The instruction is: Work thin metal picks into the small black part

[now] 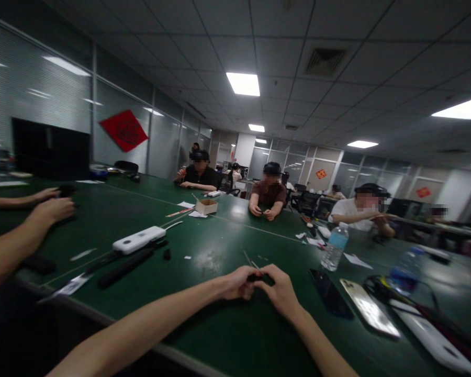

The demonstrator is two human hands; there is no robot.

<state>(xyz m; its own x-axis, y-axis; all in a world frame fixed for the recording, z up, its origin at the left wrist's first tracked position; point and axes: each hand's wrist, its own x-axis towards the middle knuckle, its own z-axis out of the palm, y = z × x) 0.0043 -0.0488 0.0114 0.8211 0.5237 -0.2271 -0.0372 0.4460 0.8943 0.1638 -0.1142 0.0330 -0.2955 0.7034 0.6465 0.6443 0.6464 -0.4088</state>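
Observation:
My left hand (pixel 237 283) and my right hand (pixel 280 290) meet over the green table (pixel 220 335), fingers curled round a small dark object (pixel 261 277) held between them. Thin light sticks or wires (pixel 250 260) poke up from the grip toward the far side. I cannot make out what the dark object is. Both forearms reach in from the bottom of the view.
A white power strip (pixel 139 239) and a long black bar (pixel 125 267) lie to the left. Two phones (pixel 329 293), (pixel 369 306) and water bottles (pixel 335 247) sit right. A neighbour's arms (pixel 23 230) work at left; several people sit across the table.

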